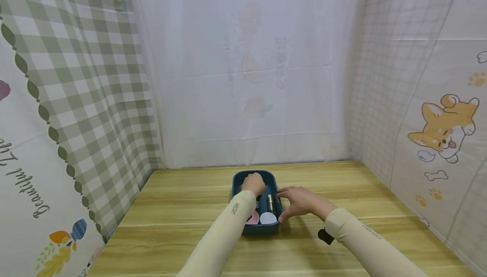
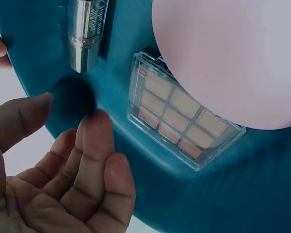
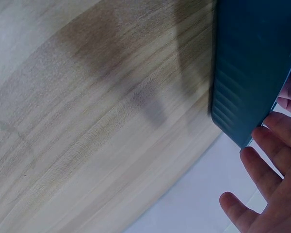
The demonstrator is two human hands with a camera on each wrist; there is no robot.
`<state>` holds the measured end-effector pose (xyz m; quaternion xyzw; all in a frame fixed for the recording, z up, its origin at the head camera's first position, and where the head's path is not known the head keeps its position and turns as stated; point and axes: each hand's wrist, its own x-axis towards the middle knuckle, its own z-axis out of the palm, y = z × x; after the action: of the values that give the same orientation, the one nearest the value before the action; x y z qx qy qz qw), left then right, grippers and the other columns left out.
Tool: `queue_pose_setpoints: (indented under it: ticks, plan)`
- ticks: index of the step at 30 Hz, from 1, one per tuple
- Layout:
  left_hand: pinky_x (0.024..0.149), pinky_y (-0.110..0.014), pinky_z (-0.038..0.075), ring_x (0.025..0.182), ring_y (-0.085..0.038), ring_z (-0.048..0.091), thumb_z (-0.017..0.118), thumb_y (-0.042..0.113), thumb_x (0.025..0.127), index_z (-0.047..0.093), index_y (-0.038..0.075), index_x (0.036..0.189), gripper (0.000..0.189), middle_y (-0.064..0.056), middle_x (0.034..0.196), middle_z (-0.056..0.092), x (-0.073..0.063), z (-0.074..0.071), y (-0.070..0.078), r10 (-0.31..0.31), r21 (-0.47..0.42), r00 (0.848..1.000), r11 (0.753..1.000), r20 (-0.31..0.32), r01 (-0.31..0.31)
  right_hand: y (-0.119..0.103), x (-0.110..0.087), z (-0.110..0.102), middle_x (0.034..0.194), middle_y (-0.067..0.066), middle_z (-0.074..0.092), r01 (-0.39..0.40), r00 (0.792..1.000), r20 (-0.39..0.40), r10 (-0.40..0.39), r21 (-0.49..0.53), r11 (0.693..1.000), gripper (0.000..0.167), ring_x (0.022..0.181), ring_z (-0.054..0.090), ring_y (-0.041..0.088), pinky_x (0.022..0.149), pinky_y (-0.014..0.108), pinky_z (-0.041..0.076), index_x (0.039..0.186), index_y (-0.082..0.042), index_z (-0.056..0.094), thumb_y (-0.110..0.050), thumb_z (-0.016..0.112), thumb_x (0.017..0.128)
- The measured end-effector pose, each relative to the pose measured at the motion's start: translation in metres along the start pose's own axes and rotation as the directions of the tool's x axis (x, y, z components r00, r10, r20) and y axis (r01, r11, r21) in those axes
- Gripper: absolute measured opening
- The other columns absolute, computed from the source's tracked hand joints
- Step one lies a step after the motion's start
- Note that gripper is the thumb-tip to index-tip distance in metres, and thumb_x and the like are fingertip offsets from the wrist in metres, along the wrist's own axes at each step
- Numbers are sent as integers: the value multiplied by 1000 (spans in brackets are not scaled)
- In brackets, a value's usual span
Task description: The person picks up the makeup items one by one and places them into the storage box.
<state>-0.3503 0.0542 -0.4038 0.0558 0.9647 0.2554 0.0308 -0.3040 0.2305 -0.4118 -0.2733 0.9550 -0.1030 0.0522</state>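
Note:
A dark blue tray (image 1: 280,209) with raised sides sits on the table. My left hand (image 1: 254,184) reaches down into its far part. In the left wrist view, its thumb and fingertips pinch a blurred dark round object (image 2: 73,103), whose kind I cannot tell. Beside it in the tray lie a silver lipstick tube (image 2: 83,53) and a clear-lidded makeup palette (image 2: 174,116) of several pans. A large pale pink disc (image 2: 233,58) partly covers the palette. At the tray's right side, my right hand (image 1: 302,201) has spread fingers, with fingertips (image 3: 274,121) touching the rim.
A white round item (image 1: 268,218) and a pink round item (image 1: 253,218) lie at the tray's near end. The wooden table (image 1: 182,209) extends around the tray. Cloth hangings stand at the back (image 1: 251,99), left (image 1: 99,78) and right (image 1: 399,78).

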Motion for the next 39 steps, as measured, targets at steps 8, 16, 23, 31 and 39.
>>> queue_pose_setpoints:
  ticks: [8, 16, 23, 31, 39]
  plan:
    - [53, -32, 42, 63, -22, 54, 66, 7, 93, 67, 2, 83, 11, -8, 74, 59, -1, 2, -3, -10, -20, 999, 1000, 38, 11, 0, 0, -1, 137, 18, 56, 11, 1000, -7, -11, -5, 1000, 81, 126, 51, 41, 102, 57, 39, 131, 2, 61, -50, 85, 73]
    - [51, -31, 39, 59, -20, 51, 67, 8, 92, 66, 3, 79, 14, -8, 72, 59, -2, -11, -6, 27, -6, 999, 1000, 26, -27, 1, 1, -2, 138, 18, 55, 2, 1000, 3, -2, -13, 1000, 83, 127, 51, 41, 102, 58, 39, 132, 2, 60, -51, 84, 73]
    - [58, -33, 42, 66, -21, 52, 69, 9, 88, 67, 4, 79, 10, -9, 81, 63, -6, -26, -8, 73, 13, 997, 997, 19, -74, 1, 1, -4, 139, 19, 55, -7, 1000, 20, 6, 19, 1000, 82, 127, 51, 41, 102, 58, 39, 132, 2, 59, -49, 85, 73]
    - [56, -32, 40, 60, -17, 46, 69, 14, 88, 64, 7, 76, 15, -2, 70, 53, -3, -44, -15, 122, 28, 993, 992, -5, -122, 5, -1, -6, 138, 17, 55, -23, 999, 26, 23, 20, 1000, 83, 127, 51, 39, 102, 56, 40, 132, 1, 59, -50, 85, 72]
    - [47, -29, 31, 49, -13, 33, 66, 18, 94, 45, 13, 60, 39, 3, 55, 36, 3, -70, -35, 187, 58, 982, 981, -33, -185, 14, -7, -13, 139, 23, 53, -61, 997, -55, 62, 15, 998, 74, 127, 49, 44, 101, 59, 39, 135, 3, 57, -46, 77, 84]
